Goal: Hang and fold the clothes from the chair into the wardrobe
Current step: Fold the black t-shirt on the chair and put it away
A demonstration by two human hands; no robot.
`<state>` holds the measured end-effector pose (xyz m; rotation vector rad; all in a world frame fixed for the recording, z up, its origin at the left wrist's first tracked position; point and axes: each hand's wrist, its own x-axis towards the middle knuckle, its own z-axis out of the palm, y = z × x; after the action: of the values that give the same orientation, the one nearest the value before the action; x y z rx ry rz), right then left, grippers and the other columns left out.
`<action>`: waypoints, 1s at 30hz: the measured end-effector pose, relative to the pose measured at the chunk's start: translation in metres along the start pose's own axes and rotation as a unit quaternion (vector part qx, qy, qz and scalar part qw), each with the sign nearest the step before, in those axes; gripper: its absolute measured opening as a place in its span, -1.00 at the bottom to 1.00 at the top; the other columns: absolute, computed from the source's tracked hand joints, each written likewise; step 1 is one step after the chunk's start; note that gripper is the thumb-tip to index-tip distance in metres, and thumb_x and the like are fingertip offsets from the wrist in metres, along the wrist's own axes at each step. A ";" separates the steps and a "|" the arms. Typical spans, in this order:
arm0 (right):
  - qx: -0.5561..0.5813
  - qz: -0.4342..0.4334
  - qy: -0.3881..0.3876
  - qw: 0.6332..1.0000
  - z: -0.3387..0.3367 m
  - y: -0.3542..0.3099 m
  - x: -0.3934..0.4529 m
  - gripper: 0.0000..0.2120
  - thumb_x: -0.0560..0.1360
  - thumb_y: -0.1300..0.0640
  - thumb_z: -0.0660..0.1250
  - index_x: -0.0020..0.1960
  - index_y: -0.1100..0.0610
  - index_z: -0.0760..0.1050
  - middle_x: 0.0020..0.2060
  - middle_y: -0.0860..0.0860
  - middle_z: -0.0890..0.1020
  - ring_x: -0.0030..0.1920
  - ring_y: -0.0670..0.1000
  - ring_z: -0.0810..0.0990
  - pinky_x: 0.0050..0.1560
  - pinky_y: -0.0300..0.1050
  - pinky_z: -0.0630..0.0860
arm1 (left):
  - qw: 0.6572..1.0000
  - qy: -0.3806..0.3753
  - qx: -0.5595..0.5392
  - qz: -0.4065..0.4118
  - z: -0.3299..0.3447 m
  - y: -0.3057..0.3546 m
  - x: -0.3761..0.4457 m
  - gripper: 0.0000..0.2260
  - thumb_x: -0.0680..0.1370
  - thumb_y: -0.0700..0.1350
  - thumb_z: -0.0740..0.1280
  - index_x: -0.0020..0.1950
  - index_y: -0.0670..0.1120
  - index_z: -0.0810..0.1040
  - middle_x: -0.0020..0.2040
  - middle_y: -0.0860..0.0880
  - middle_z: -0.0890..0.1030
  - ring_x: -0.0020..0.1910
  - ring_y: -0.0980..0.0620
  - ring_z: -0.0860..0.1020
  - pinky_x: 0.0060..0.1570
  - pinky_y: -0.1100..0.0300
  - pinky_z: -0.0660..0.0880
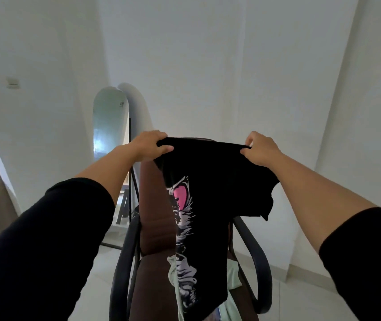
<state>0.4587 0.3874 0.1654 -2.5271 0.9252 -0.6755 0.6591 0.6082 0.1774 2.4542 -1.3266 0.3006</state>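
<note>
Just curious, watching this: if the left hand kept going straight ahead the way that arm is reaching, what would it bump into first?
Probably the top of the brown chair back, just beyond the left hand gripping the black shirt; past that, the white wall. Depth is hard to judge.

An arched standing mirror (pixel 110 126) leaned against the white wall (pixel 208 66) at far left, a small switch plate (pixel 13 83) mounted further left.

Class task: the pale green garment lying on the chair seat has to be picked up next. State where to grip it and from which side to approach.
Grip the pale green garment at its exposed right-hand fold, reaching from above between the chair armrests; the black T-shirt hides its middle.
</note>
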 end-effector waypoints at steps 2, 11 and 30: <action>0.049 0.091 -0.015 0.995 -0.002 -0.001 0.003 -0.71 0.52 0.21 0.24 0.23 0.20 0.36 0.08 0.14 0.46 0.08 0.16 0.48 0.02 -0.08 0.40 | 0.999 -0.002 -0.037 0.016 0.002 0.010 -0.001 -0.73 0.57 0.09 0.24 -0.06 -0.13 0.46 -0.18 -0.05 0.51 -0.08 -0.12 0.49 -0.12 0.10 0.38; 0.688 0.164 -0.149 0.691 -0.005 -0.030 -0.020 -0.57 0.45 0.49 -0.11 0.26 0.44 0.28 0.20 0.34 0.49 0.20 0.25 0.54 -0.14 -0.07 0.63 | 0.982 0.091 -0.159 0.050 -0.005 0.068 0.015 -0.84 0.56 -0.04 0.28 0.08 -0.06 0.55 -0.07 -0.01 0.56 -0.05 0.01 0.48 -0.05 0.25 0.33; 0.040 -0.181 0.186 0.965 0.010 -0.046 -0.020 -0.64 0.37 0.43 0.12 -0.39 0.05 0.08 -0.36 0.00 0.25 -0.31 0.03 0.26 -0.41 -0.22 0.12 | 0.988 -0.010 -0.013 0.153 -0.016 0.024 -0.015 -0.71 0.51 -0.36 0.13 -0.16 0.00 0.49 -0.07 -0.05 0.49 -0.09 -0.08 0.47 -0.10 0.18 0.39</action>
<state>0.4733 0.4354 0.1735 -2.5639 0.5264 -1.3054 0.6304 0.6138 0.1919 2.2333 -1.7060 0.3308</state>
